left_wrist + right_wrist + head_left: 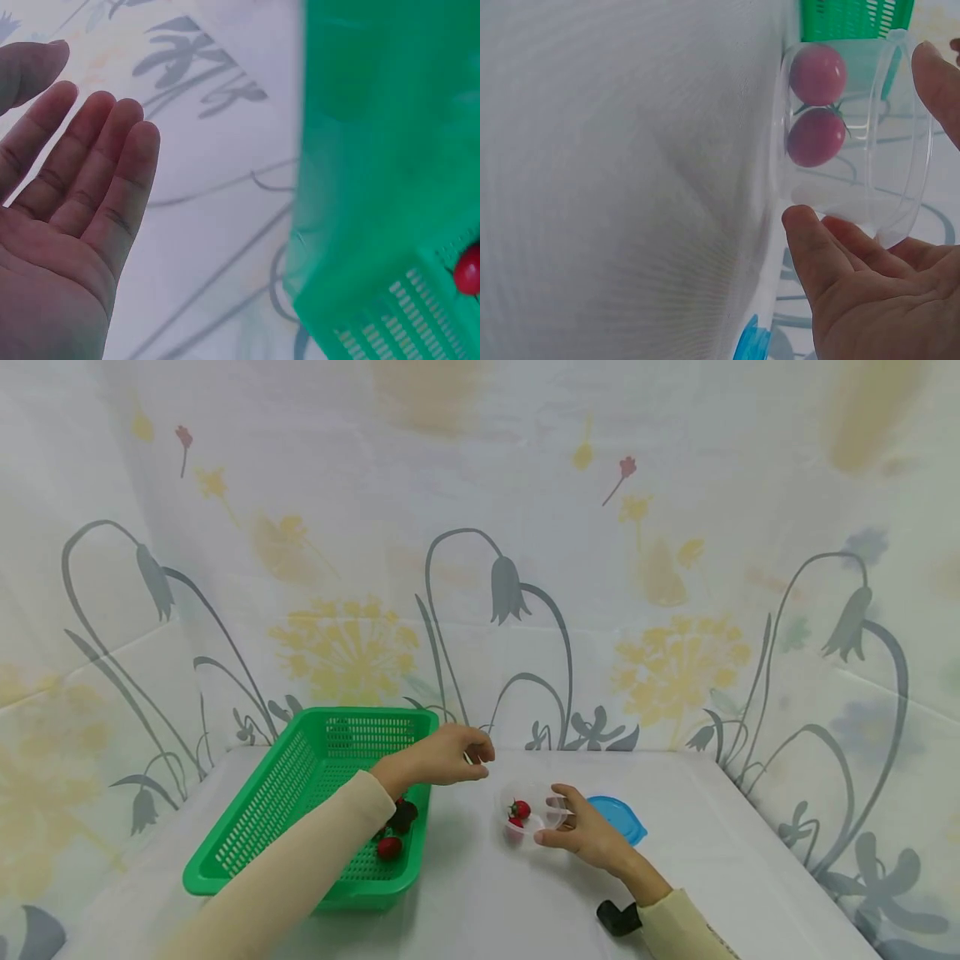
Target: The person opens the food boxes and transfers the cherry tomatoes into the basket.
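Observation:
My left hand (450,755) hovers past the right rim of a green plastic basket (258,793), fingers loosely bent. Its palm and fingers hold nothing in the left wrist view. My right hand (592,833) holds a clear round plastic container (534,797) at its side, thumb and fingers spread about it. Inside that container lie two cherry tomatoes (817,138) with green stems. In the basket, partly hidden by the left forearm, are a red tomato (389,848) and dark items (403,815) too shaded to tell.
A blue lid (617,818) lies on the white tablecloth (480,893) behind the right hand. A patterned cloth (480,568) hangs at the back. A black device (618,917) sits by the right wrist.

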Motion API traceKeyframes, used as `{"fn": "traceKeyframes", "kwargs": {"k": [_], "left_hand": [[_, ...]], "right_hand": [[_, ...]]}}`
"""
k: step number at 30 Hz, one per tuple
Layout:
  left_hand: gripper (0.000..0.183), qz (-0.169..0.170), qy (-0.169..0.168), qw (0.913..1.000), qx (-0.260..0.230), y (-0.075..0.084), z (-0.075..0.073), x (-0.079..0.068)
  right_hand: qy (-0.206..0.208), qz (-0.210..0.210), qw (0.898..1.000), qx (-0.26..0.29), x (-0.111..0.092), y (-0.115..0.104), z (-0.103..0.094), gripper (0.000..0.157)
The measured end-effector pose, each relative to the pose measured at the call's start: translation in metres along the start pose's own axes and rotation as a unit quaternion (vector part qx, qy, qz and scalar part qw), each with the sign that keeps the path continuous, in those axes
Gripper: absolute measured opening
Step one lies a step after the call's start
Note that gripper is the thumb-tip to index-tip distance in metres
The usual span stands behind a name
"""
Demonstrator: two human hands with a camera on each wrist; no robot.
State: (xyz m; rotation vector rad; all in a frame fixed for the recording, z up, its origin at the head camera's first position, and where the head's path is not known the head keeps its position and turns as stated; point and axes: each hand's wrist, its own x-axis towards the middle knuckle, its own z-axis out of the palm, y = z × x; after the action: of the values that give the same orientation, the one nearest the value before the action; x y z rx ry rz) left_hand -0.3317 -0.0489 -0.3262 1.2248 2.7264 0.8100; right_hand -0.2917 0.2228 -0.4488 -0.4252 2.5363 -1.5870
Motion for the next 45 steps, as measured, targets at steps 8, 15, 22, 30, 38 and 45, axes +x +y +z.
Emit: {"fn": "traceKeyframes", "kwargs": {"k": [8, 15, 22, 30, 38, 45], "left_hand": [[0.01, -0.035, -0.046, 0.9983, 0.0, 0.012, 0.018, 0.023], [0.013, -0.054, -0.082, 0.9951, 0.012, 0.017, 0.038, 0.04], [0.019, -0.074, -0.107, 0.991, 0.033, 0.02, 0.06, 0.052], [0.028, -0.109, -0.128, 0.9833, 0.069, 0.022, 0.08, 0.061], [0.025, -0.127, -0.137, 0.9789, 0.084, 0.02, 0.093, 0.067], [0.018, -0.115, -0.149, 0.9777, 0.093, 0.021, 0.1, 0.067]], "right_hand": [[0.005, -0.002, 1.0, -0.006, 0.003, 0.005, 0.001, 0.083], [0.005, -0.002, 1.0, -0.013, 0.005, 0.007, 0.001, 0.082], [0.0, -0.004, 1.0, -0.005, 0.002, 0.003, 0.0, 0.084], [-0.002, -0.004, 1.0, -0.008, 0.0, 0.001, -0.001, 0.087], [-0.003, -0.011, 1.0, -0.009, 0.0, 0.001, -0.002, 0.088], [0.0, -0.003, 1.0, -0.005, -0.001, 0.002, -0.001, 0.088]]}}
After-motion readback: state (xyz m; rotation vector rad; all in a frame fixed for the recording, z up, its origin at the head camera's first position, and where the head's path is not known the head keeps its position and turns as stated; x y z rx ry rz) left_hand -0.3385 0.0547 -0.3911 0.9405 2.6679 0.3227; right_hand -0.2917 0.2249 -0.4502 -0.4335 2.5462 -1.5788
